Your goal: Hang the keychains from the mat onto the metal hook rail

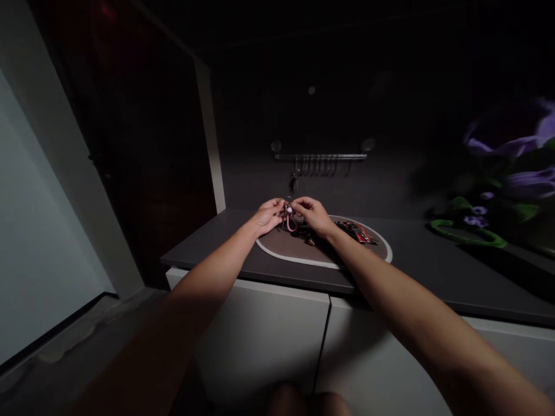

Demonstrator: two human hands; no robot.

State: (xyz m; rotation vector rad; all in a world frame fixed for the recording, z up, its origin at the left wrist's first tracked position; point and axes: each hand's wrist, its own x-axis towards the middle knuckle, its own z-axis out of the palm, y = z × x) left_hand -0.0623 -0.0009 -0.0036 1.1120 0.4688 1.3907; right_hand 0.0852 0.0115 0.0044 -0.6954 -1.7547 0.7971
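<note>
From where I stand, the left hand (269,216) and right hand (314,214) each have a grip nearly closed, fingertips pinching the key ring (289,209) with its pink strap (291,224) from opposite sides, seemingly to steady it, over the oval mat (284,247) on the table (195,248).

Dark wall (251,110) (quite dim here) above pale cabinets (269,335)

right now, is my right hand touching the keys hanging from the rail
Apart: the head view shows wall between the right hand and the hanging keys.
</note>
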